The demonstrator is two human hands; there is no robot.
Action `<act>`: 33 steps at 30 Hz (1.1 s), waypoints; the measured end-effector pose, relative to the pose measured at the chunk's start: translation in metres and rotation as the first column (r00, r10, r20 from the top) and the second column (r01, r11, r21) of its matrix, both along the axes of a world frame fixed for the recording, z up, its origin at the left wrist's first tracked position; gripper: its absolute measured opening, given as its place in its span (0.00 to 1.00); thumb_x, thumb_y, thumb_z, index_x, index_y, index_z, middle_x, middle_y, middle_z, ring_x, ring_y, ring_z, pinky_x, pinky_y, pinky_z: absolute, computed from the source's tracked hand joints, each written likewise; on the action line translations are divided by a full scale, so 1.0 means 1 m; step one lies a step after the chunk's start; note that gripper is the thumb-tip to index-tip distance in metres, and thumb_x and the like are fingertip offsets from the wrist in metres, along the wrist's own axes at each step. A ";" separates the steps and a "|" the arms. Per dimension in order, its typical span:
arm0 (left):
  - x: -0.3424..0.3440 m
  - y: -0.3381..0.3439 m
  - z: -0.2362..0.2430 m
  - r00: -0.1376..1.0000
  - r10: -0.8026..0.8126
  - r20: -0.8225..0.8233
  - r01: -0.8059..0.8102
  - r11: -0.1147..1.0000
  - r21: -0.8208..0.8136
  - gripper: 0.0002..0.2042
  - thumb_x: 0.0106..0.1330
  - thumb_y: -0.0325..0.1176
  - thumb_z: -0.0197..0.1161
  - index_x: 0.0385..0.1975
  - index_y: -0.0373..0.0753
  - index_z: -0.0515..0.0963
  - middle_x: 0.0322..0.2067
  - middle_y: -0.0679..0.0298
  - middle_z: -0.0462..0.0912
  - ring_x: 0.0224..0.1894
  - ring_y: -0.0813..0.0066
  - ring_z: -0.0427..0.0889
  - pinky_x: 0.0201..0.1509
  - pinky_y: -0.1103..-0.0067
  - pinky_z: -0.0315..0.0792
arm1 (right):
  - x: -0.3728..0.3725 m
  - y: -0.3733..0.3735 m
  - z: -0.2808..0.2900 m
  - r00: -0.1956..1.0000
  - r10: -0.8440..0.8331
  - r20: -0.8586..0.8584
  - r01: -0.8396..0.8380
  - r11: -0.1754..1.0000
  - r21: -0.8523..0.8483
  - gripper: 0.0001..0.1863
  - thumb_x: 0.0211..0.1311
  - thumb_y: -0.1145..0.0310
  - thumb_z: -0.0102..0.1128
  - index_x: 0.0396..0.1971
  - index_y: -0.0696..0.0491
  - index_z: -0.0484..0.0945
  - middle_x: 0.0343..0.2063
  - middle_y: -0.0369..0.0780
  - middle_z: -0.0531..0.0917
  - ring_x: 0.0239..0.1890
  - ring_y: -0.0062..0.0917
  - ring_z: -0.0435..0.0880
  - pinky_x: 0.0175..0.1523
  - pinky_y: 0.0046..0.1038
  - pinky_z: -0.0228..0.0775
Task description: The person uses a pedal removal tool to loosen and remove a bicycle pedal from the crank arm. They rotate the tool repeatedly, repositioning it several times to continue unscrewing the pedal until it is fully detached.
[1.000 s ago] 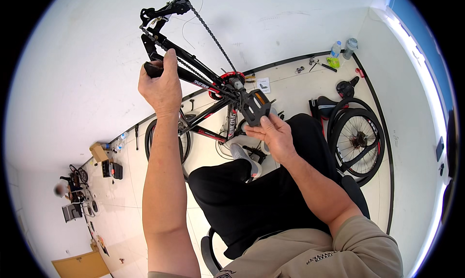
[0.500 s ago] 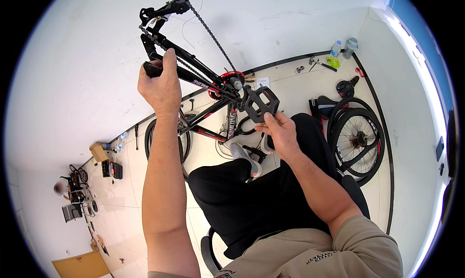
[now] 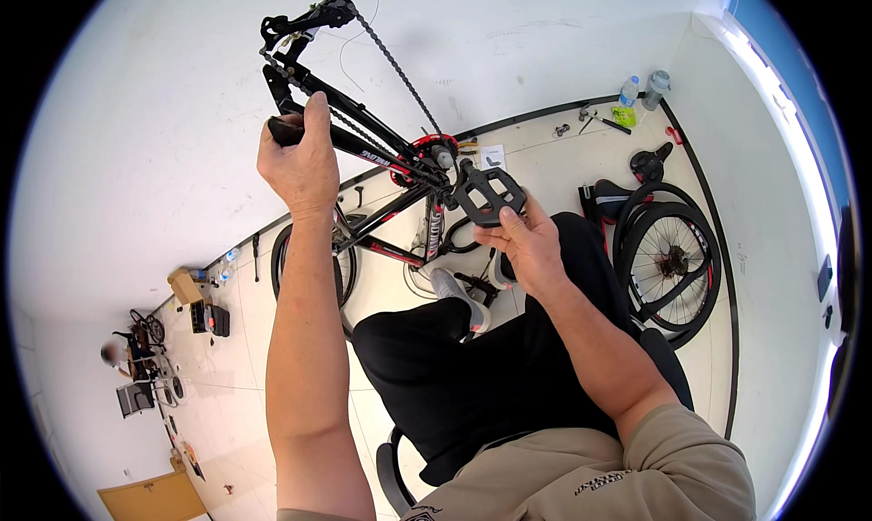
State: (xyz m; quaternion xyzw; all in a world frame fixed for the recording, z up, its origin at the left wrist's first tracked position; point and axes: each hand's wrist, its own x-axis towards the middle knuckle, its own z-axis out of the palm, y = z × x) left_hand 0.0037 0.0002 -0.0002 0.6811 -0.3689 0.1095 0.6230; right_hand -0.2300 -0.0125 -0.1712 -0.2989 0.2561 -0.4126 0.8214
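My left hand is closed round a black tube of the raised bicycle frame, near its upper end. The chain loops from the derailleur at the top down to the red-and-black chainring. My right hand grips the outer edge of a black plastic pedal, thumb on it and fingers curled beneath. The pedal is on the crank beside the chainring, its flat cage facing me.
Loose wheels and a saddle lie at the right. Bottles and a hammer lie by the back wall. Cardboard boxes stand at left; a person sits far left. My legs are below.
The pedal has turned, its orange reflector side giving way to the flat cage face, and my right hand has shifted slightly up and right. My left hand stays on the frame.
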 end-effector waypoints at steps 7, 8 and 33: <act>-0.003 -0.001 0.002 1.000 0.008 0.005 -0.008 1.000 0.017 0.20 0.58 0.45 0.74 0.21 0.34 0.75 0.19 0.67 0.76 0.25 0.79 0.71 0.32 0.80 0.68 | -0.002 0.002 0.005 0.996 -0.007 0.086 0.008 1.000 -0.007 0.35 0.75 0.69 0.50 0.74 0.59 0.43 0.46 0.49 0.82 0.42 0.36 0.86 0.52 0.42 0.80; -0.003 -0.001 0.002 1.000 0.011 0.006 -0.011 1.000 0.019 0.20 0.58 0.45 0.74 0.21 0.34 0.75 0.19 0.67 0.76 0.25 0.79 0.71 0.32 0.80 0.68 | -0.001 0.002 0.003 0.996 -0.006 0.084 0.005 1.000 0.006 0.35 0.75 0.69 0.50 0.73 0.59 0.43 0.46 0.49 0.82 0.42 0.36 0.86 0.52 0.42 0.80; -0.001 -0.001 0.001 1.000 0.005 0.003 -0.005 1.000 0.018 0.20 0.57 0.44 0.74 0.21 0.34 0.75 0.19 0.67 0.75 0.25 0.79 0.70 0.32 0.80 0.68 | 0.004 0.008 -0.001 0.983 0.051 -0.174 -0.069 0.993 -0.098 0.36 0.63 0.70 0.67 0.68 0.64 0.60 0.41 0.40 0.81 0.38 0.21 0.82 0.47 0.27 0.80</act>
